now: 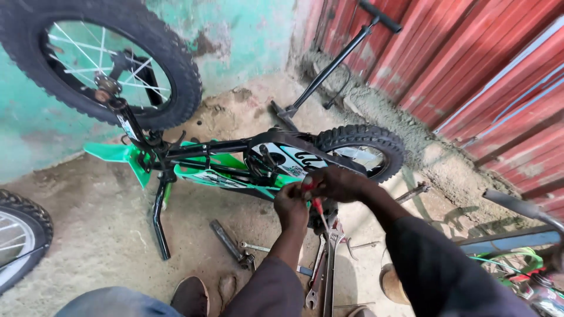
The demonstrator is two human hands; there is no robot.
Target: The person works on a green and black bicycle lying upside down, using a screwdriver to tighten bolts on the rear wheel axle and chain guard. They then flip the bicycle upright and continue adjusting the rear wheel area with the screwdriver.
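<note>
Upside-down green and black child's bicycle (235, 158) on the dirt floor (100, 229), front wheel (100, 58) raised against the turquoise wall, rear wheel (364, 149) near the red metal shutter. Black floor pump (329, 67) leaning upright behind. Both hands just below the frame, by the crank: right hand (338, 183) closed around a red-handled screwdriver (317, 202), tip slanting down; left hand (291, 205) curled shut just beside it, contents not discernible. Wrenches (326, 264) scattered on the floor beneath.
</note>
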